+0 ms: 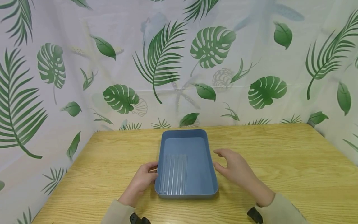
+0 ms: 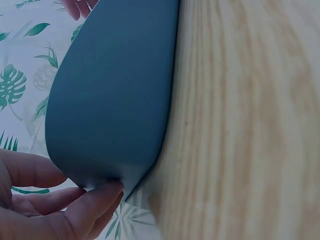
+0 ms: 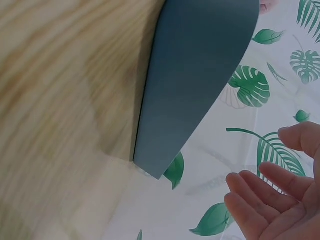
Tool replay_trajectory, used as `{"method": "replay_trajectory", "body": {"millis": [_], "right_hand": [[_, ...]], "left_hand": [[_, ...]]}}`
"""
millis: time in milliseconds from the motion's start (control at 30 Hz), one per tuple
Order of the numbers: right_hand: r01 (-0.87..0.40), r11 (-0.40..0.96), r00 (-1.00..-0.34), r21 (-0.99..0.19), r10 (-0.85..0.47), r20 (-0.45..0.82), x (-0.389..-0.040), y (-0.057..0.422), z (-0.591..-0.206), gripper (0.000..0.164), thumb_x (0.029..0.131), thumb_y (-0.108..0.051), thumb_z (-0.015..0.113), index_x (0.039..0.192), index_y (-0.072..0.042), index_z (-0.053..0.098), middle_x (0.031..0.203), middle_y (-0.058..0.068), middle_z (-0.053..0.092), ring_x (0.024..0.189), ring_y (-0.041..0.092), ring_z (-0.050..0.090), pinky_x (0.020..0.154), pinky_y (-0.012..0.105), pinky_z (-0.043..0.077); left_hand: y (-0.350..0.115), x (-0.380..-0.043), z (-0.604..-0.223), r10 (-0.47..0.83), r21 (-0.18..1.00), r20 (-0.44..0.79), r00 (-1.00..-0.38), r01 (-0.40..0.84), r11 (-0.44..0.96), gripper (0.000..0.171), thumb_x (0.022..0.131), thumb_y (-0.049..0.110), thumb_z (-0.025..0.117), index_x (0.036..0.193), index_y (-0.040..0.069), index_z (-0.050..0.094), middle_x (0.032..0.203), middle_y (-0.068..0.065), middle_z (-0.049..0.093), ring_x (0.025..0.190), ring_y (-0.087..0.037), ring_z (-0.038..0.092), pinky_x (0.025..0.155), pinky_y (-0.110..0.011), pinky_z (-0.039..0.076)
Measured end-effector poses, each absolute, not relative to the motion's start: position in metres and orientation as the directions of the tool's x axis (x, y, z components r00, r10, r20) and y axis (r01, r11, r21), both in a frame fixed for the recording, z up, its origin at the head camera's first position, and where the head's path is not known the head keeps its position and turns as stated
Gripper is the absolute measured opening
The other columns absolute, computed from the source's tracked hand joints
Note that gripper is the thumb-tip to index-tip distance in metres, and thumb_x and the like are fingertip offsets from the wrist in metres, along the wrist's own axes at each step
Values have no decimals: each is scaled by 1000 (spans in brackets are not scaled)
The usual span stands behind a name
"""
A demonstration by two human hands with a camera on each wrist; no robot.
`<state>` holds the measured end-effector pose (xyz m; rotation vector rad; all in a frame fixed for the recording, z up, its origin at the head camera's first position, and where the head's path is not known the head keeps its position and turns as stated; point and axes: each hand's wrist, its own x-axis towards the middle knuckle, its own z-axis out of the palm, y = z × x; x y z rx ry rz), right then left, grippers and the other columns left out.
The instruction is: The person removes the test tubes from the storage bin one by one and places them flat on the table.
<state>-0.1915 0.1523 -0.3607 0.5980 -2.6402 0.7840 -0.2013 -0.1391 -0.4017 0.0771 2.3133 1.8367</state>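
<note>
**A:** ok, closest stuff first, what's there?

**B:** Beige sleeves (image 1: 281, 211) on the person's arms, and a black gadget (image 1: 255, 215) by each wrist. Then the left hand (image 1: 142, 179), its fingers up against the outer left side of a blue tray (image 1: 199, 161). Can't honestly tell if they're gripping it or just touching.

**A:** and the other one?

**B:** Right hand (image 1: 235, 165) is just beside the tray's right side, thumb and fingers spread apart, nothing in it. The right wrist view shows a gap there too.

**A:** where's the tray sitting?

**B:** Flat on a wooden table (image 1: 265, 149), between the two hands, short end toward the person. Some clear strips (image 1: 174, 174) lie lengthwise in its near left part, side by side.

**A:** behind that?

**B:** White cloth (image 1: 126, 71) with green leaves printed on it, hanging past the table's far edge.
</note>
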Motion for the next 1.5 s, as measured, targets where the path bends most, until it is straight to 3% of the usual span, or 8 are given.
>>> {"method": "replay_trajectory", "body": {"millis": [667, 1067, 1500], "right_hand": [[-448, 678, -892, -582, -383, 240, -209, 139, -362, 31, 79, -9, 62, 106, 5, 57, 103, 17, 60, 90, 27, 58, 77, 39, 48], [-475, 641, -872, -602, -434, 227, -213, 122, -367, 28, 79, -8, 62, 103, 6, 58, 97, 17, 61, 87, 26, 58, 73, 35, 49], [-399, 600, -892, -694, -429, 142, -218, 110, -373, 28, 79, -6, 61, 102, 10, 57, 95, 17, 60, 84, 24, 58, 72, 32, 49]], "left_hand": [[-139, -201, -401, 145, 967, -129, -981, -92, 237, 44, 82, -11, 41, 126, -14, 36, 125, -30, 40, 110, -37, 45, 81, -40, 46], [-139, -202, -401, 150, 968, -130, -980, -92, 234, 46, 81, -11, 42, 127, -13, 35, 127, -29, 39, 112, -38, 43, 83, -39, 46], [-140, -204, -402, 173, 975, -125, -977, -88, 205, 48, 81, -13, 40, 128, -14, 33, 129, -29, 35, 115, -39, 40, 85, -40, 44]]}}
